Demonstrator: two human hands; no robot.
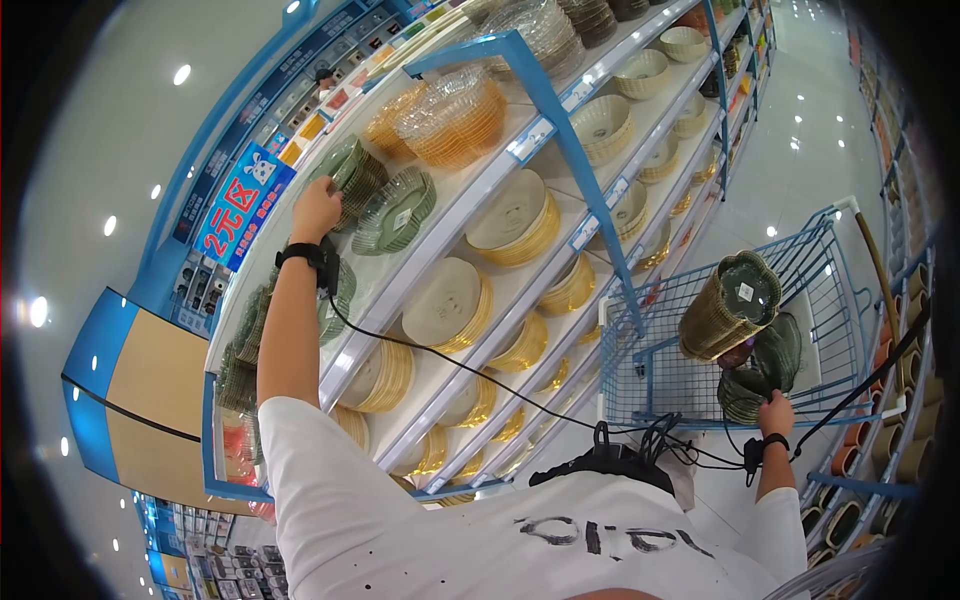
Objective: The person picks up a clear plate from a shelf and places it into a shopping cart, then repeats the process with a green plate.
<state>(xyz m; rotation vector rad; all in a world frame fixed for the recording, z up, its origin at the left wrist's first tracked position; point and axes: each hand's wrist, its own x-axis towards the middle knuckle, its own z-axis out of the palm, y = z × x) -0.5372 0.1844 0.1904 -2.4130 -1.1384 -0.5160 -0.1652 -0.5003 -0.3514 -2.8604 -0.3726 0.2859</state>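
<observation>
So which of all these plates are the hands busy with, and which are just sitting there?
Busy with:
- left hand on the green plates on the shelf
- right hand on the green plates in the blue cart

Just sitting there:
- yellow plates
- clear amber dishes
- beige baskets
- tall stack in the cart

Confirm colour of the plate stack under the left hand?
Dark green plate stack, at the left hand; head view.

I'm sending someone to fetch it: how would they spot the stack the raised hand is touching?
Start at the long blue-framed shelf unit. On its upper shelf, the left hand rests on a stack of green plates, set left of amber ones.
</observation>
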